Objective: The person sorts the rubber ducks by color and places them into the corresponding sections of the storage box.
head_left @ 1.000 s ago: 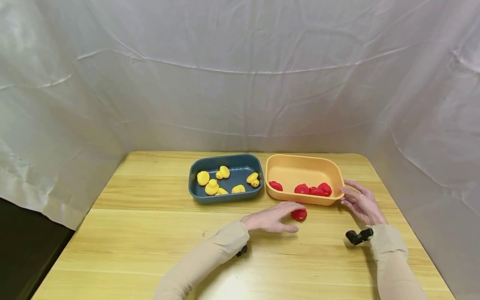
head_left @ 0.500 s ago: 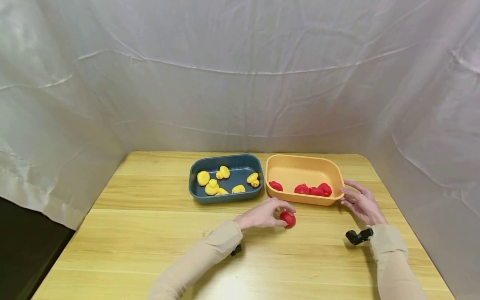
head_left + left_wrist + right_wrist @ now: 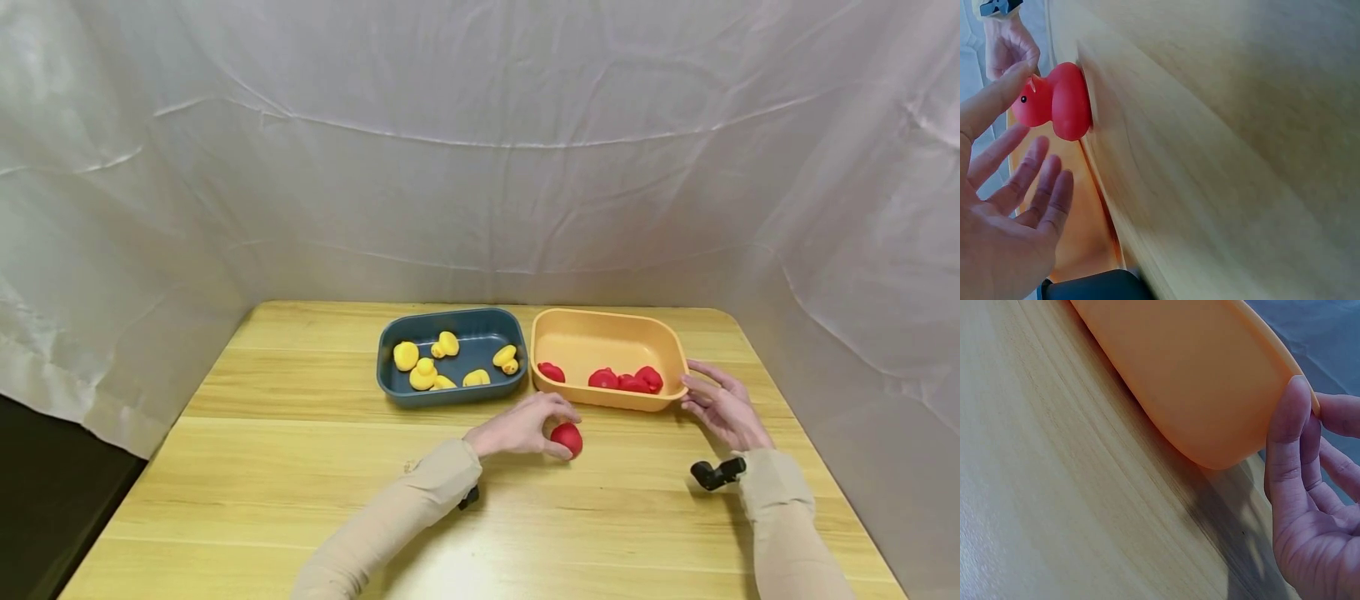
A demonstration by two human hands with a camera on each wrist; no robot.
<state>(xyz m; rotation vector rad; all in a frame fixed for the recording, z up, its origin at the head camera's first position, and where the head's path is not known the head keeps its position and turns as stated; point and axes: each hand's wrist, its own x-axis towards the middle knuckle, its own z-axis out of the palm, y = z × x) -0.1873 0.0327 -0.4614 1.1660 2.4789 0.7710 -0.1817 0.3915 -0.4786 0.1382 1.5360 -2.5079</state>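
A red rubber duck [image 3: 1069,100] stands on the wooden table in front of the orange bin. My left hand [image 3: 522,429] pinches the duck's head between thumb and index finger; its other fingers are spread apart from it in the left wrist view. At the right end of the orange bin [image 3: 1185,381], my right hand [image 3: 726,411] pinches the rim between thumb and fingers. Several red ducks [image 3: 603,378] lie along the near side inside this bin.
A dark blue bin [image 3: 453,397] with several yellow ducks [image 3: 423,375] stands left of the orange bin. Grey sheeting [image 3: 480,200] hangs behind the table [image 3: 300,467] and along its sides.
The left hand has moved slightly left, its thumb and index finger closing about the red duck. The duck has shifted left along the table with it. My right hand has stayed put.
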